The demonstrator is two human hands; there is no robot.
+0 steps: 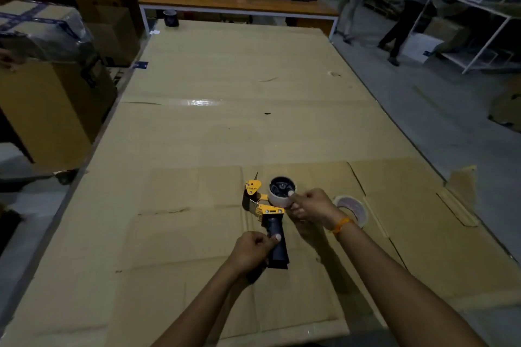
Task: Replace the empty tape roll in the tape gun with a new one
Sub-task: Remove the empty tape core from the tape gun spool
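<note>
While my left hand (253,248) wraps its fingers around the black handle of the tape gun (267,214), my right hand (308,205) pinches the white roll (277,198) sitting on the gun's hub. Both lie near the table's (225,127) near edge, on cardboard. Another tape roll (352,207) rests flat just right of my wrist.

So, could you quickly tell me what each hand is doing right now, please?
Left hand: closed around the tape gun's handle.
Right hand: fingers gripping the roll on the gun's hub.
</note>
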